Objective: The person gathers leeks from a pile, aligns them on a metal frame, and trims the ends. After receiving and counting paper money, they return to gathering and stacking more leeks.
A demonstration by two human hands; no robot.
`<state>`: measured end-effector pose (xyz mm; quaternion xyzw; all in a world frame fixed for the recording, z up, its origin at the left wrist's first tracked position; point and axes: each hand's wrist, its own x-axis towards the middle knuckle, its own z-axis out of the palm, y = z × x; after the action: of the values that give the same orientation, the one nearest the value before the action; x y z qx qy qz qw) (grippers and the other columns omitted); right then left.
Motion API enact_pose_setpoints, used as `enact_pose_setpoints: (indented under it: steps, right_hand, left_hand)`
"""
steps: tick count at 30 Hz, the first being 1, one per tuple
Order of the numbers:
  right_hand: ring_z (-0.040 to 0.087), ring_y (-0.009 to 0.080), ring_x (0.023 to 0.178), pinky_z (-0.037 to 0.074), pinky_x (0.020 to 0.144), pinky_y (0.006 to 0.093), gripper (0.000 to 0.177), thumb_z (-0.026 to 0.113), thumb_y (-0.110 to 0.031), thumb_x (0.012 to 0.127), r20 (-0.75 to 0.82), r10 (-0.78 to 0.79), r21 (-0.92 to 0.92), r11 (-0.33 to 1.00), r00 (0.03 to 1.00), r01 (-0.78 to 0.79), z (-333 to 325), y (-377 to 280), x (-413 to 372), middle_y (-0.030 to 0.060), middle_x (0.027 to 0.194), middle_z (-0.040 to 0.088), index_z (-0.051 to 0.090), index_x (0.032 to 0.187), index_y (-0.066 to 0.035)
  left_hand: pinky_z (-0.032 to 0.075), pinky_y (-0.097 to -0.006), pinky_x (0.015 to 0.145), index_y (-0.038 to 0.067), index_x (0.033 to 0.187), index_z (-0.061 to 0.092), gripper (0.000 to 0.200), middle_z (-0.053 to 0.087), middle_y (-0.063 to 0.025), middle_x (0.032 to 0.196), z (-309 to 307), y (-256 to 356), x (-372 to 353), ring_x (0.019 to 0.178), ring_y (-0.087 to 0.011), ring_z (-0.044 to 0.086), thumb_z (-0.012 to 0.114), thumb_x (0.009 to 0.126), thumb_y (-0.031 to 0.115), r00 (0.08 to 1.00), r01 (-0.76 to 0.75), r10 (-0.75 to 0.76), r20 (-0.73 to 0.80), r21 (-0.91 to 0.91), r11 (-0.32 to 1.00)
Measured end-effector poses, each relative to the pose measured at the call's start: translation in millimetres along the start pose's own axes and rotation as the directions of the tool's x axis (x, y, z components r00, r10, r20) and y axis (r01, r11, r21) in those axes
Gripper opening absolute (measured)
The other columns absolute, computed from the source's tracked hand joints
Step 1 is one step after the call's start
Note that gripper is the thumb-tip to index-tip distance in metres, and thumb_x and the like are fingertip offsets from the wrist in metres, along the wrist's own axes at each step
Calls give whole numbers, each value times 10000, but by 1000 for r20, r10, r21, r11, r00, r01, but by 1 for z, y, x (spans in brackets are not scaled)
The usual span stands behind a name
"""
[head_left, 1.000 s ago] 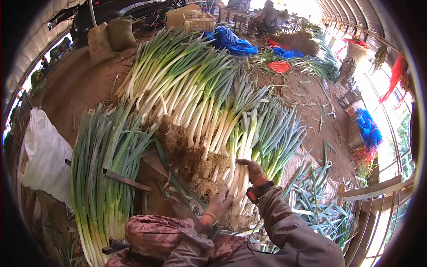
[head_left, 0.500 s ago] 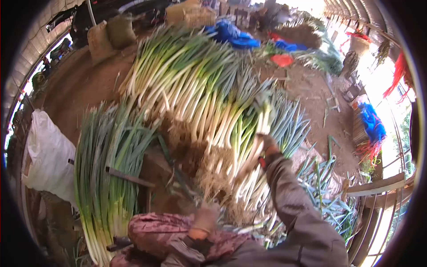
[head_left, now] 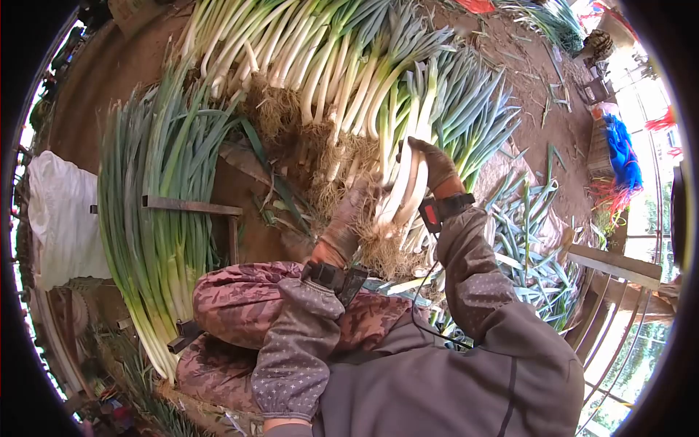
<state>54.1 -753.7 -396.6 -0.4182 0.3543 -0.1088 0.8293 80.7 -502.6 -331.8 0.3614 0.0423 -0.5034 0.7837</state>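
Note:
My right hand (head_left: 435, 166), in a dirty work glove, is closed round the white stalks of a few leeks (head_left: 413, 178) at the front of a long row. Their tangled roots (head_left: 386, 244) hang toward my lap. My left hand (head_left: 345, 224), also gloved, reaches up from my knee with fingers stretched toward the roots, its fingertips right beside the held stalks. Behind both hands, more leeks (head_left: 320, 80) lie side by side, roots toward me and green leaves pointing away.
On the left, a thick bundle of leeks (head_left: 156, 204) rests on a metal rack (head_left: 193, 207) beside a white sack (head_left: 62, 218). Loose leaves (head_left: 535, 255) are heaped at the right, near a wooden rail (head_left: 615, 264). Blue and red ties (head_left: 622, 160) hang further right.
My view has tilted down. My left hand has risen from over my lap to the leek roots. My right hand stays on the leeks, with their stalks now drawn nearer.

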Motion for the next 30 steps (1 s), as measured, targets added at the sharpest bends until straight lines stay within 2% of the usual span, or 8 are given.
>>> enact_pose_setpoints:
  steps: [4, 7, 9, 15, 16, 19, 25, 30]
  right_hand:
    - [710, 240, 828, 597, 811, 370, 259, 725, -165, 891, 50, 114, 7, 993, 992, -114, -8, 5, -1, 116, 966, 725, 675, 1084, -1]
    - [711, 244, 818, 598, 805, 373, 264, 727, -179, 886, 94, 117, 1, 993, 989, -118, -14, 8, 7, 111, 929, 725, 671, 1082, -10]
    - [709, 256, 783, 605, 776, 385, 270, 729, -174, 883, 107, 104, 70, 991, 989, -112, -17, 6, 15, 119, 905, 723, 661, 1077, 0]
    - [697, 276, 719, 605, 711, 413, 254, 748, -164, 874, -112, 40, 2, 999, 993, -40, -48, -11, 74, 125, 861, 713, 662, 1030, 18]
    - [686, 270, 710, 597, 706, 402, 247, 746, -173, 880, -125, 30, -32, 999, 992, -35, -47, -14, 71, 112, 858, 712, 670, 1022, 15]
    - [646, 235, 733, 564, 723, 380, 219, 753, -139, 865, 33, 106, -11, 994, 994, -106, -47, 0, 75, 91, 877, 687, 685, 998, 20]
    - [687, 237, 764, 596, 719, 383, 231, 697, -119, 916, 102, 157, 139, 976, 982, -171, 1, 28, 10, 121, 917, 702, 651, 1067, 50]
    - [699, 247, 760, 597, 705, 382, 254, 718, -164, 916, 138, 174, 86, 979, 975, -187, -7, 41, -31, 129, 906, 707, 658, 1046, 45]
  left_hand:
    - [531, -264, 828, 72, 1264, 596, 412, 656, -42, 1123, -21, -34, 6, 955, -137, 638, 597, 998, 387, 974, -184, 135, 180, 294, 938]
    - [569, -305, 772, 71, 1297, 569, 421, 655, -43, 1074, -9, -34, -10, 919, -131, 640, 598, 996, 363, 999, 47, -50, -14, -169, 984]
    - [587, -347, 752, 66, 1278, 564, 402, 654, -48, 1019, 3, -30, -16, 870, -159, 650, 567, 997, 354, 995, -103, 100, 23, 181, 978]
    - [517, -402, 706, 56, 995, 664, 278, 643, -134, 908, -22, 44, -119, 752, -272, 632, 708, 887, 309, 903, -86, -398, 164, 974, 208]
    - [532, -413, 745, 89, 1031, 675, 291, 641, -163, 905, -44, 46, -125, 733, -337, 651, 718, 875, 331, 951, -231, -232, 203, 968, -99]
    - [478, -421, 1007, 74, 1291, 592, 570, 587, -200, 1270, -34, 83, -103, 1189, -386, 567, 725, 857, 418, 983, 90, 180, 30, 779, -621]
    - [482, -340, 1003, -58, 1338, 527, 693, 649, -158, 1187, -15, 9, -16, 1126, -219, 602, 684, 918, 471, 982, -48, -141, 122, 898, 438]
    - [494, -252, 753, -39, 1216, 622, 449, 655, -21, 969, -39, -49, -19, 837, -92, 583, 707, 933, 299, 995, 35, -87, 53, 624, 781]
